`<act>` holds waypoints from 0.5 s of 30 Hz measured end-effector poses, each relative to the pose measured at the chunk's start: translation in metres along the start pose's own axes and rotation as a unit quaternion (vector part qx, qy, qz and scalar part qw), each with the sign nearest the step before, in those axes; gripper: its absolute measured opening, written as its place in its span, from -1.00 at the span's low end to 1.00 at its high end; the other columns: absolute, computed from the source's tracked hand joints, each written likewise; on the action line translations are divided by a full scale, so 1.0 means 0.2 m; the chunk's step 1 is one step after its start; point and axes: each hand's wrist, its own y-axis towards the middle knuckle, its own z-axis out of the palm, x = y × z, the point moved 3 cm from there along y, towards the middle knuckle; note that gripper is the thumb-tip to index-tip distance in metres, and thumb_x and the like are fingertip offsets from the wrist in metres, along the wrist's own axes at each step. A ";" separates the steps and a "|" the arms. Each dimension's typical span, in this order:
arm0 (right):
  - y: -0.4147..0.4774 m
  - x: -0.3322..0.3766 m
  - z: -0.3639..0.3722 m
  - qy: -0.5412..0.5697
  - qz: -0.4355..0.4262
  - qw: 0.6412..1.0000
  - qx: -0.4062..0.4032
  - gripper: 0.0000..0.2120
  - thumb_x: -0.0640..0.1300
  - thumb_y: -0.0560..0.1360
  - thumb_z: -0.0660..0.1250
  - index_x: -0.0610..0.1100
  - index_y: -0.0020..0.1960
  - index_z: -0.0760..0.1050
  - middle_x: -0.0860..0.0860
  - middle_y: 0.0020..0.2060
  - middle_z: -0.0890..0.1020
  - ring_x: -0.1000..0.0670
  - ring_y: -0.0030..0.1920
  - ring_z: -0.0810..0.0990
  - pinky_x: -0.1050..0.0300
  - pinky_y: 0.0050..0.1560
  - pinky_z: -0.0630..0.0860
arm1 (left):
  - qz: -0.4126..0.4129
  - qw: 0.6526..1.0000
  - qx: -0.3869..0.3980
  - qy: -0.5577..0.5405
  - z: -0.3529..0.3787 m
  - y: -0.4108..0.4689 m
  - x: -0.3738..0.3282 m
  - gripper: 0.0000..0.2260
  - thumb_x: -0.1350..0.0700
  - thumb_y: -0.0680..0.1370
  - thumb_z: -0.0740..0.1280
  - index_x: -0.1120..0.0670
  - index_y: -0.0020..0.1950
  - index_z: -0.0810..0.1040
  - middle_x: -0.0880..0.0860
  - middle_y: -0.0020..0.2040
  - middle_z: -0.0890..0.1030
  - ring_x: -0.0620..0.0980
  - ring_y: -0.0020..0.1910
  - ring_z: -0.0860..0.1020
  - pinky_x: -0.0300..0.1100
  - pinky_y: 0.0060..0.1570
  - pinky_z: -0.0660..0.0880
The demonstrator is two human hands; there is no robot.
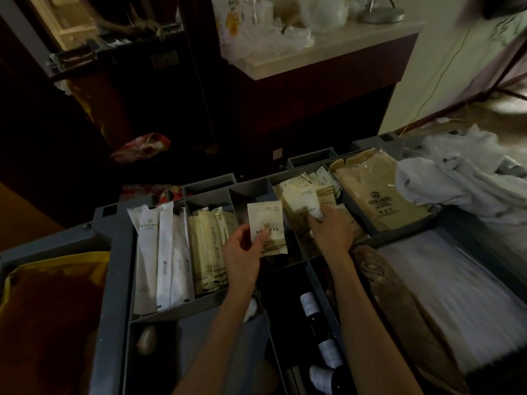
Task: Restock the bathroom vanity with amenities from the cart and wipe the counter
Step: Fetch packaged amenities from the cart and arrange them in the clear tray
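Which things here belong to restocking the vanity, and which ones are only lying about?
Job: sachet held in left grip; sachet pile gripped by right grip; long packets; cart tray.
Lying about: bottles; linen heap; yellow bag; lamp base.

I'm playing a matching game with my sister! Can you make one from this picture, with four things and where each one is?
Things:
1. cream sachet
2. dark bottles
3. long white packets
4. white cloths

Places:
A. heaped at the right end of the cart
B. pinched in the left hand
C. leftmost packet compartment
D. lying in a near, dark compartment

Pairs: 1-B, 2-D, 3-C, 4-A.
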 end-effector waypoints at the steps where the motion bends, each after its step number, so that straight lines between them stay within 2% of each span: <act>1: 0.00 0.00 0.00 0.013 -0.001 1.000 0.003 -0.62 0.05 0.57 0.26 -0.19 0.24 0.51 -0.15 0.09 0.62 -0.16 0.09 0.56 0.09 -0.11 0.38 | -0.001 1.000 0.000 0.001 0.00 0.00 0.00 -0.84 0.20 0.49 0.42 0.06 0.05 0.59 -0.04 -0.06 0.68 -0.13 -0.07 0.65 -0.24 -0.06 0.60; 4: -0.01 0.01 -0.02 0.037 0.004 0.999 0.000 -0.57 0.07 0.59 0.22 -0.18 0.33 0.45 -0.14 0.16 0.59 -0.16 0.16 0.54 0.05 0.00 0.44 | 0.003 1.000 0.001 0.004 0.00 0.00 0.00 -0.84 0.20 0.49 0.42 0.06 0.05 0.59 -0.03 -0.06 0.68 -0.11 -0.07 0.65 -0.23 -0.05 0.60; 9: -0.02 0.02 -0.03 0.053 0.003 0.998 -0.020 -0.71 -0.03 0.59 0.26 -0.18 0.22 0.43 -0.15 0.05 0.60 -0.20 0.05 0.56 0.11 -0.16 0.32 | 0.013 1.000 0.001 0.004 0.00 0.00 0.00 -0.83 0.22 0.49 0.42 0.11 0.07 0.60 -0.06 -0.07 0.67 -0.15 -0.08 0.65 -0.29 -0.08 0.58; 15: -0.01 0.00 -0.02 0.027 0.015 0.996 -0.079 -0.75 -0.09 0.49 0.41 -0.16 0.13 0.56 -0.10 0.06 0.60 -0.16 0.05 0.55 0.12 -0.15 0.35 | 0.021 1.000 0.003 0.005 0.00 0.00 -0.02 -0.85 0.23 0.49 0.42 0.04 0.02 0.59 -0.09 -0.09 0.66 -0.20 -0.11 0.64 -0.34 -0.12 0.56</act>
